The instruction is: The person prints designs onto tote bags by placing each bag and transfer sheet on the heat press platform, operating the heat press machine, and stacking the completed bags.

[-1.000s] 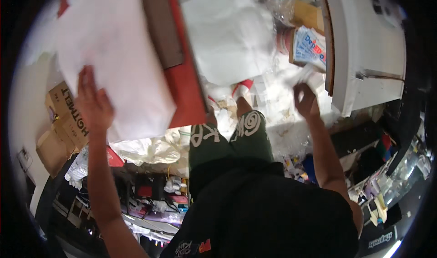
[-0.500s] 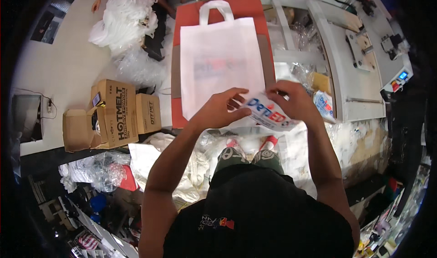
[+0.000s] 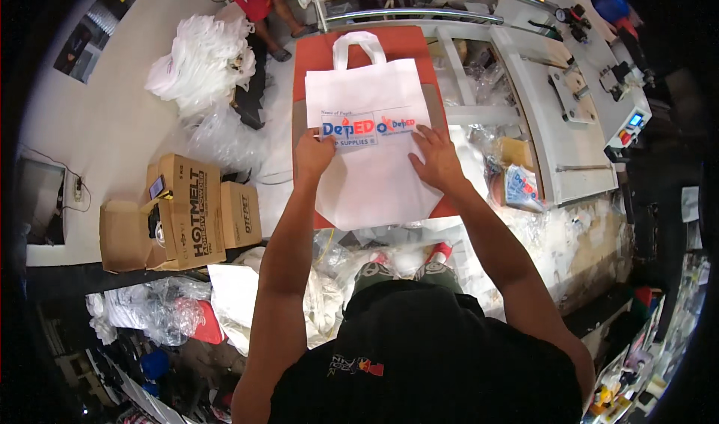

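A white tote bag with two loop handles lies flat on a red heat-press bed, its handles pointing away from me. Across the upper half of the bag rests a printed transfer film with blue and red lettering. My left hand pinches the film's left end between thumb and fingers, near the bag's left edge. At the film's right end, my right hand lies on the bag with fingers stretched and thumb apart.
A stack of similar printed films sits to the right beside the press frame. Left stand cardboard boxes, with clear plastic wrap and piled white bags behind. A person's legs show at the far left.
The film, held up between both hands near me before, now lies flat on the bag. Both hands moved forward and apart to its two ends; my right hand's fingers have spread.
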The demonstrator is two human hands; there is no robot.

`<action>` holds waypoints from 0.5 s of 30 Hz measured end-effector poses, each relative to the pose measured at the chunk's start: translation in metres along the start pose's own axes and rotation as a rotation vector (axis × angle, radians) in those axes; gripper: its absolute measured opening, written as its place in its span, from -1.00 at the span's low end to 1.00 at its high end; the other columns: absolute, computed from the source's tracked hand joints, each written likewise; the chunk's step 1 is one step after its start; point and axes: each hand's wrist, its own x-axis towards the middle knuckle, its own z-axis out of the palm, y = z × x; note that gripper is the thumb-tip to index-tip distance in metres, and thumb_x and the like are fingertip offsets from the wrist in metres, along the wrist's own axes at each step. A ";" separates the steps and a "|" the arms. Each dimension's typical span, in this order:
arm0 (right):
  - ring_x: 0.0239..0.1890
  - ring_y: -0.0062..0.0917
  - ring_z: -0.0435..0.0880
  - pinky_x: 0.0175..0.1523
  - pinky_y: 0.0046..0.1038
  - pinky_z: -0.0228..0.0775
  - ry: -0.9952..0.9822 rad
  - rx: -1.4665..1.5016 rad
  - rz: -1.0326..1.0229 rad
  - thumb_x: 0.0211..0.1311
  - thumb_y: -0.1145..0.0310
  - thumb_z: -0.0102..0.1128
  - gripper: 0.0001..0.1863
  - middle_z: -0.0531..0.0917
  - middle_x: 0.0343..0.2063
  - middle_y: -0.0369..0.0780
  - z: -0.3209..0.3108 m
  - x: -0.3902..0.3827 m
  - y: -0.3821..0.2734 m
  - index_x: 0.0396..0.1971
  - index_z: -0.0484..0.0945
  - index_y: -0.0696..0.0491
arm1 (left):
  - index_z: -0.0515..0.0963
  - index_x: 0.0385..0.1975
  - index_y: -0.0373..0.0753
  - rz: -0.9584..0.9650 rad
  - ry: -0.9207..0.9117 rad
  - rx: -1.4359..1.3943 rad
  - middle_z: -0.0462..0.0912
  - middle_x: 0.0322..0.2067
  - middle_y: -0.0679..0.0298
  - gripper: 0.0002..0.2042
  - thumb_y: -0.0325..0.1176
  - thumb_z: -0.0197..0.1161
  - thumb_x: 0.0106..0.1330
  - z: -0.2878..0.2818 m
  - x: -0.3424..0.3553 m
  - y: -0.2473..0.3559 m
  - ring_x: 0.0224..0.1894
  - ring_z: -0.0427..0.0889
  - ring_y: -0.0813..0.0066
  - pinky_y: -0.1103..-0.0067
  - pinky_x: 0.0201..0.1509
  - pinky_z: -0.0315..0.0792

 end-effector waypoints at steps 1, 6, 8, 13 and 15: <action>0.24 -0.13 0.34 0.33 -0.11 0.19 -0.038 -0.043 0.007 0.17 0.21 0.24 -0.50 0.45 0.21 -0.14 0.003 -0.002 0.001 0.09 0.52 0.10 | 0.56 -0.09 -0.38 0.004 0.001 -0.002 0.72 -0.40 0.06 -0.66 -0.34 0.32 0.18 0.001 0.000 -0.002 -0.35 0.74 0.29 0.44 -0.21 0.57; 0.25 -0.11 0.32 0.35 -0.11 0.16 -0.030 -0.029 0.036 0.17 0.20 0.23 -0.52 0.45 0.22 -0.17 0.011 -0.003 0.001 0.08 0.53 0.08 | 0.53 0.00 -0.40 0.146 0.143 0.203 0.70 -0.39 0.07 -0.56 -0.27 0.35 0.18 0.000 0.002 -0.005 -0.39 0.72 0.30 0.44 -0.25 0.58; 0.25 -0.13 0.33 0.35 -0.13 0.17 -0.047 0.000 0.065 0.17 0.21 0.23 -0.53 0.46 0.21 -0.17 0.008 -0.006 0.005 0.07 0.54 0.08 | 0.54 0.01 -0.41 0.174 0.140 0.226 0.71 -0.38 0.04 -0.54 -0.25 0.35 0.17 0.001 -0.004 -0.002 -0.35 0.72 0.24 0.41 -0.20 0.57; 0.26 -0.17 0.35 0.32 -0.15 0.23 -0.010 -0.005 0.071 0.17 0.22 0.24 -0.53 0.48 0.19 -0.15 0.005 -0.006 0.005 0.06 0.54 0.09 | 0.54 0.02 -0.41 0.224 0.086 0.327 0.71 -0.35 0.00 -0.51 -0.21 0.36 0.15 -0.012 -0.008 -0.001 -0.27 0.72 0.12 0.35 -0.11 0.56; 0.26 -0.17 0.36 0.30 -0.17 0.26 -0.006 0.027 0.091 0.17 0.24 0.25 -0.54 0.49 0.18 -0.12 -0.008 -0.014 0.010 0.06 0.54 0.10 | 0.50 0.04 -0.46 0.268 0.134 0.357 0.69 -0.23 -0.11 -0.51 -0.23 0.32 0.20 -0.017 -0.020 -0.005 -0.22 0.71 0.03 0.33 -0.08 0.56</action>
